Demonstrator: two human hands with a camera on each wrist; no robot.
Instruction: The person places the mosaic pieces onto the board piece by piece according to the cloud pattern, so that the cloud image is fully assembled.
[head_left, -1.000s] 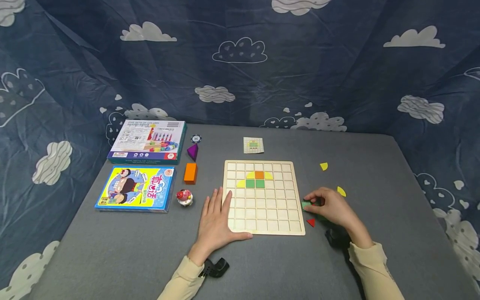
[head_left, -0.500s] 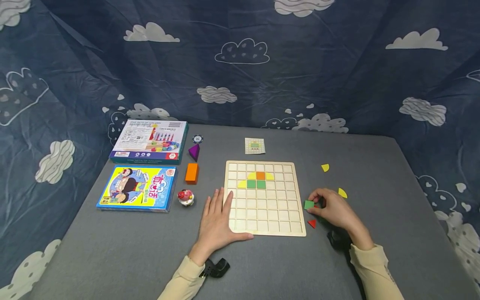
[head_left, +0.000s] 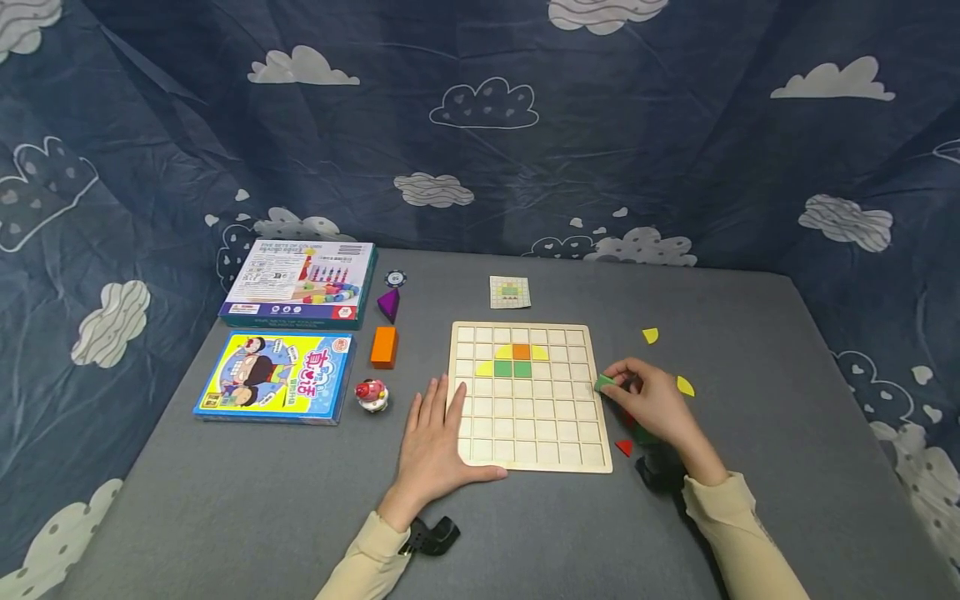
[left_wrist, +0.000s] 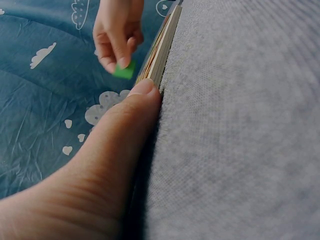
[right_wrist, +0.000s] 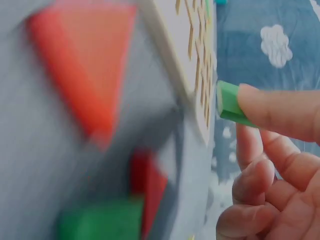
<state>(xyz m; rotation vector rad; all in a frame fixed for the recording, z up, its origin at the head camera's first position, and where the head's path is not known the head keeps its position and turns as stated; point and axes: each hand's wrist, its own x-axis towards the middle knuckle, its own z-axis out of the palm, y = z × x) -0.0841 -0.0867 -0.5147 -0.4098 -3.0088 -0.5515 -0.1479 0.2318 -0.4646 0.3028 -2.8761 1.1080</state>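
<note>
Green tile (head_left: 603,382): up in the right hand, right there at the grid board's right edge; it is clear of the surface, though whether it touches the wood, I cannot tell.
Right hand (head_left: 648,396): clamped on that tile, thumb on one face, fingertip behind, the lower fingers bent in toward the palm.
Left hand (head_left: 431,450): flat and steady at the near left corner, fingers straight, thumb spread well apart from them along the near edge, touching the board.
Grid board (head_left: 532,429): lying flat between the two hands.
Second row from the far side: an orange square (head_left: 521,352) in the middle, one yellow piece (head_left: 501,351) to its left, another to its right.
Third row: a pair of green squares (head_left: 512,368) side by side, with a curved yellow piece (head_left: 485,369) just left of them.
Loose pieces, right side: two yellow ones out beyond the hand, a red triangle (head_left: 624,447) near the board, and more red and green below the hand, blurred in the wrist view.
Pattern card (head_left: 510,292): just past the board's far edge, printed with a small coloured grid.
Left flank: two flat boxes, then a purple piece (head_left: 388,305), an orange block (head_left: 384,347) and a little figurine (head_left: 372,395).
</note>
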